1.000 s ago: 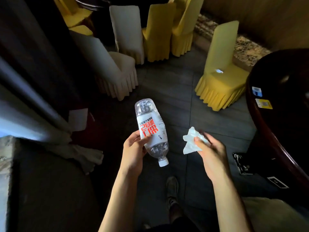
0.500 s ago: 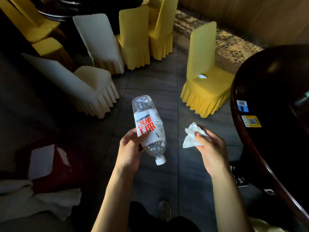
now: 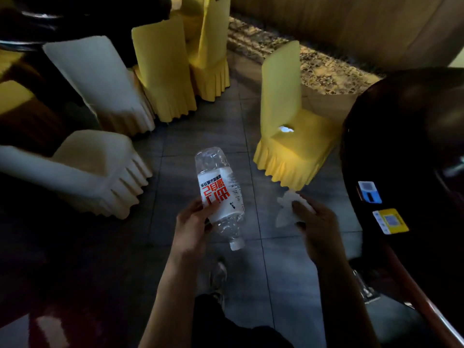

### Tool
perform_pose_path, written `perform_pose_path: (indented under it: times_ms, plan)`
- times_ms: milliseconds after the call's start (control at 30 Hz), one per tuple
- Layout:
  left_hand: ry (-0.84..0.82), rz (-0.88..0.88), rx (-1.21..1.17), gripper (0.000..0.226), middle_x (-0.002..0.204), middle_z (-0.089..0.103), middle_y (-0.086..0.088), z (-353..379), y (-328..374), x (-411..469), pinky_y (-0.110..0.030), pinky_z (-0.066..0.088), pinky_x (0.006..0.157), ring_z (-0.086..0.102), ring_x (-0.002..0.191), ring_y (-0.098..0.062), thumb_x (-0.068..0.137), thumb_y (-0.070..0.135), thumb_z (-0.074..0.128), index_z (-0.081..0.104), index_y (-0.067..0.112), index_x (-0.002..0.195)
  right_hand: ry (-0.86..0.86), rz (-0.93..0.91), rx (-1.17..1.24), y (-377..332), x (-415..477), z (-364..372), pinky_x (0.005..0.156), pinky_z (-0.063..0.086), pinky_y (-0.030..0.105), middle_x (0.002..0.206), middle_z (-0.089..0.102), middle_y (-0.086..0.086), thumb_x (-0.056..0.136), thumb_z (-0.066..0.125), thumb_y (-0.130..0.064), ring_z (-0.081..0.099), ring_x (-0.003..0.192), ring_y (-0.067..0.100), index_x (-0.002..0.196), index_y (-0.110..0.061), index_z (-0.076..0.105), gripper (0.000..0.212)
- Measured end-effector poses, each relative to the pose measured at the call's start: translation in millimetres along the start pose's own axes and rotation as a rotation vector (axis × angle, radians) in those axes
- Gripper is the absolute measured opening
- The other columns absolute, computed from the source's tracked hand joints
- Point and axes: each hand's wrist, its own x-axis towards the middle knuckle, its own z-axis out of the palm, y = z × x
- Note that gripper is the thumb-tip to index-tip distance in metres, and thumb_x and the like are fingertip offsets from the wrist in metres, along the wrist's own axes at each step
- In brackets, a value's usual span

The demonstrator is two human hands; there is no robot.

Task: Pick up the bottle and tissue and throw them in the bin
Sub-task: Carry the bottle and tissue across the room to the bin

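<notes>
Gripping the bottle around its lower label, your left hand carries it cap-down, its long axis running from the cap at 5 o'clock to the base at 11. Your right hand, level with the left and well apart from it, pinches the crumpled tissue in closed fingers. Farther out at 1 o'clock stands a yellow chair; no bin shows, so your drop direction cannot be judged.

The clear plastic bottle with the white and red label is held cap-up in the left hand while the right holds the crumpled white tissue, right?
Not quite: the clear plastic bottle points cap-down. The head view shows its white cap lowest. The left hand and right hand with crumpled white tissue are as stated.
</notes>
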Motion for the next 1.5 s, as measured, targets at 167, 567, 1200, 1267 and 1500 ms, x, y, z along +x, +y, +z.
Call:
perform_pose_path:
  times_ms: [167,567,1200,1267,1500]
  plan:
    - [-0.028,-0.041,0.037,0.019,0.091,0.078,0.0,12.4,53.5,83.7,-0.021,0.056,0.055,0.075,0.08,-0.013,0.09,0.001,0.067,0.071,0.014,0.102,0.093,0.017,0.069,-27.3,60.8,52.7,0.081,0.06,0.037,0.11,0.074,0.01,0.098,0.06,-0.004,0.072,0.098,0.023,0.124,-0.013,0.067,0.029]
    - [-0.055,-0.116,0.058,0.02,0.101,0.074,-0.005,63.7,106.6,225.2,-0.023,0.055,0.059,0.069,0.09,-0.019,0.092,0.002,0.063,0.067,0.011,0.11,0.156,0.046,0.062,-53.2,202.1,106.5,0.067,0.06,0.024,0.108,0.076,0.01,0.097,0.062,-0.003,0.075,0.093,0.02,0.12,-0.014,0.07,0.027]
    - [-0.176,-0.077,0.229,0.021,0.097,0.079,0.0,274.9,164.2,466.6,-0.026,0.057,0.07,0.076,0.085,-0.012,0.094,0.007,0.061,0.067,0.011,0.113,0.18,0.083,0.143,-136.9,509.4,87.0,0.076,0.06,0.033,0.1,0.078,0.015,0.095,0.064,-0.002,0.075,0.091,0.027,0.104,-0.014,0.079,0.021]
    - [-0.178,-0.086,0.246,0.02,0.096,0.079,-0.002,289.3,161.5,486.8,-0.025,0.058,0.066,0.076,0.083,-0.013,0.093,0.004,0.061,0.067,0.009,0.111,0.19,0.112,0.147,-133.4,530.0,84.5,0.073,0.06,0.032,0.099,0.078,0.017,0.095,0.063,-0.002,0.075,0.089,0.027,0.104,-0.013,0.079,0.021]
    - [-0.218,-0.184,0.372,0.017,0.093,0.079,-0.006,349.5,158.9,580.0,-0.023,0.058,0.059,0.077,0.077,-0.015,0.09,0.0,0.066,0.069,0.008,0.105,0.336,0.175,0.205,-113.4,608.6,75.4,0.068,0.061,0.027,0.096,0.079,0.014,0.097,0.059,0.002,0.075,0.087,0.023,0.102,-0.012,0.077,0.023]
